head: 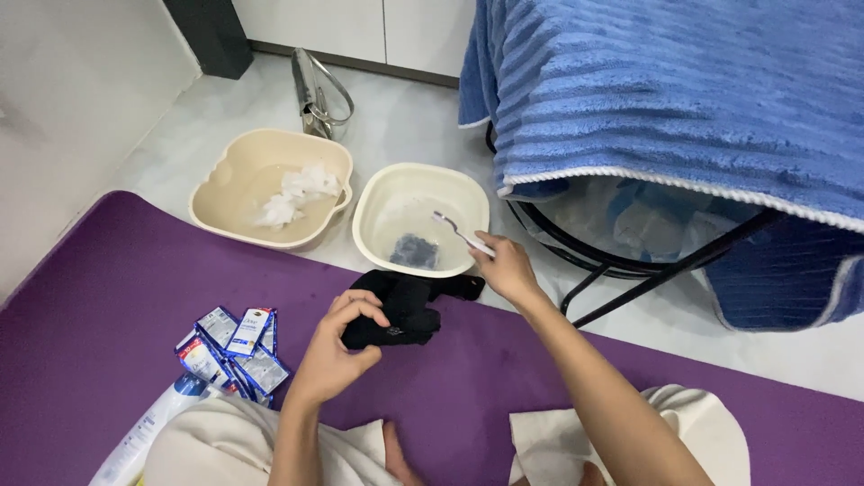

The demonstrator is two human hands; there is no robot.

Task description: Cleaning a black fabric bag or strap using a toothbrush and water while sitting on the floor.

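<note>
Lap: pale cloth (621, 436) over the person's knees at the near edge of the purple mat (108, 297)
Bottle: a white bottle with a blue label (144, 432) lying at the mat's near left corner; partly cut off by the frame
Sachets: a heap of small blue-and-white packets (236, 346) on the left of the mat, just beyond the bottle
Left hand (337, 351): fingers curled shut on the black garment (405, 301), which lies mid-mat near the far edge
Right hand (506, 268): fingers closed round a toothbrush (461, 233); its bristled end reaches over the white basin
White basin (378, 236): on the floor just past the mat's far edge; shallow water and a dark blue cloth (414, 250) inside
Beige basin (225, 193): left of the white one, nearly touching; holds white crumpled cloth (297, 193)
Far right: blue towel (666, 90) draped over a black frame (630, 270)
Far floor: a metal object (315, 90) by the cabinets; too unclear to name
</note>
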